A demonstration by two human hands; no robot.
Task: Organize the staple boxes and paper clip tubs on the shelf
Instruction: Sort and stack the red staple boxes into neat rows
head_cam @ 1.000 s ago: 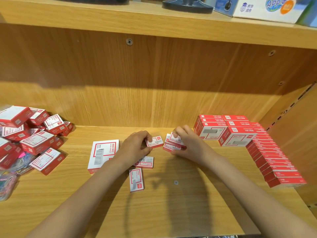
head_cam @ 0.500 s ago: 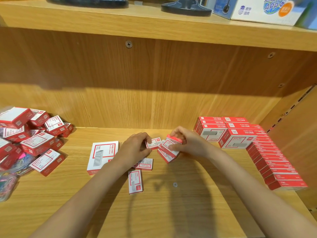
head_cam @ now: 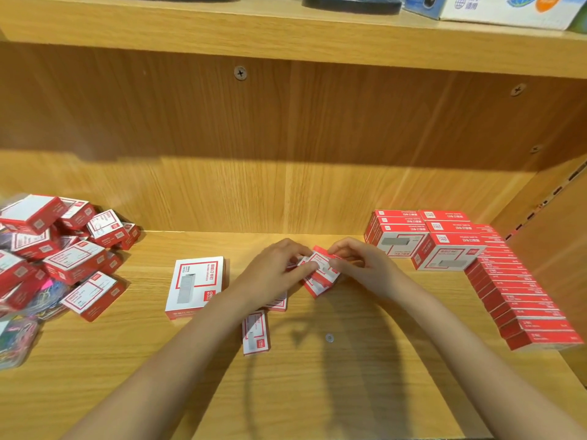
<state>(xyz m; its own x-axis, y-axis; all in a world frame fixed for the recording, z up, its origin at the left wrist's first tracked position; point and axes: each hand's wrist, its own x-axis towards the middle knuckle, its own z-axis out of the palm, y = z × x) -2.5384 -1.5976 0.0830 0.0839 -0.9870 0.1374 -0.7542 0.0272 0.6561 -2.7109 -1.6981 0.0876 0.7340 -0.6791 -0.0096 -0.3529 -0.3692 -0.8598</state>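
two hands point(head_cam: 273, 274), one flat large staple box point(head_cam: 193, 285)

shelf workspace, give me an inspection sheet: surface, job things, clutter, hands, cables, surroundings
surface: wooden shelf board, a small metal ring lying on it.
job's things: small staple boxes gathered between both hands; neat row of flat boxes along the right side; stacked larger boxes at the back right; one large white box lying flat left of centre; one small box lying near the front.
clutter: loose pile of red boxes at left, with clear tubs of coloured clips partly under it.
hands: left hand and right hand both grip the small staple boxes.
cables: nothing seen.
surroundings: upper shelf with printed cartons.
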